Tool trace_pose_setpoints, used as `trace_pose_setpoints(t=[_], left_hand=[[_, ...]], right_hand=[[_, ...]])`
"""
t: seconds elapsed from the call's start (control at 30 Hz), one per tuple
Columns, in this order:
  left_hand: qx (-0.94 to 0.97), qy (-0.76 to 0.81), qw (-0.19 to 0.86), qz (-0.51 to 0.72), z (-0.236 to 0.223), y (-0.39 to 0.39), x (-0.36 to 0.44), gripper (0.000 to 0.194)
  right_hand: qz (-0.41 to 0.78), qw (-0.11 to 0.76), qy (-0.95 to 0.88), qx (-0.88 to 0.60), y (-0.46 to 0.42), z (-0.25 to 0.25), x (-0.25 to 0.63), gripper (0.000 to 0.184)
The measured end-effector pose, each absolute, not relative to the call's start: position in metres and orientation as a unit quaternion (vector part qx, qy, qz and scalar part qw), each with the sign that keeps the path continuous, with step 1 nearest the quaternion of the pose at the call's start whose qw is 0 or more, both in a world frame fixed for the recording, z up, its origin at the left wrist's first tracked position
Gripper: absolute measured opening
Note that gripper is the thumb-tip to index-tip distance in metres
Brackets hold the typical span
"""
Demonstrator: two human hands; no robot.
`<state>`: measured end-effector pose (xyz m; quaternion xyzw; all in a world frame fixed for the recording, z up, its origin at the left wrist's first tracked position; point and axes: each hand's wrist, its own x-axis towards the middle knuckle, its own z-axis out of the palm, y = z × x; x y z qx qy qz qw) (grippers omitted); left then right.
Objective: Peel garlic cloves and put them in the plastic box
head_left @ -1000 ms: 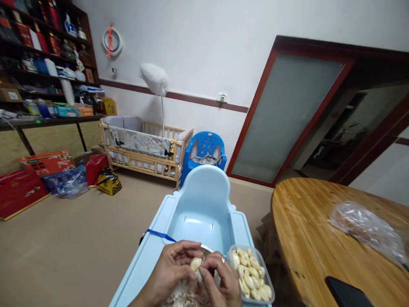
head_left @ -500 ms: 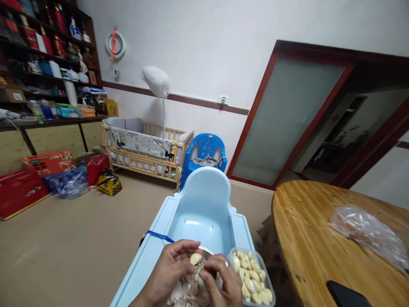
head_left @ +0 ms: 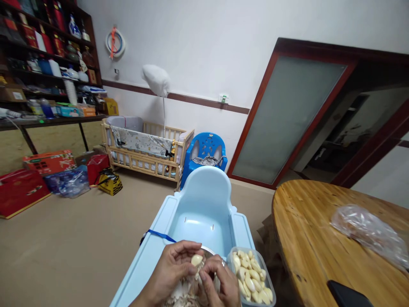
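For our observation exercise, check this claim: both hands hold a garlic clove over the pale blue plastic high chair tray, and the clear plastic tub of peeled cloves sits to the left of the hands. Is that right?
Not quite. In the head view the clear plastic tub of peeled cloves sits to the right of the hands, not the left. The left hand and right hand do hold a garlic clove over the pale blue plastic high chair tray.

Single head-worn view, facing forward and down, hands close below

Home living room, wooden baby crib (head_left: 147, 147), blue plastic chair (head_left: 206, 151), cluttered shelves (head_left: 38, 55), round wooden table (head_left: 322, 238)
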<state>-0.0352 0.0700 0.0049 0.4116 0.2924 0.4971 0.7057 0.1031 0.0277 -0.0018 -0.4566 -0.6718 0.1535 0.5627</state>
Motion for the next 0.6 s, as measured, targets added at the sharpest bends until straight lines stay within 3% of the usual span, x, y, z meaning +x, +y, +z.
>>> trace_pose_setpoints(t=[0.23,0.6], left_hand=[[0.394,0.294,0.712,0.5,0.004,0.071,-0.034,0.026],[0.376,0.286,0.73,0.493,0.001,0.073,-0.033,0.037]], right_hand=[[0.152,0.558,-0.683,-0.447,0.031,-0.01,0.104,0.017],[0.126,0.603,-0.664,-0.425,0.032,0.002,0.1,0.013]])
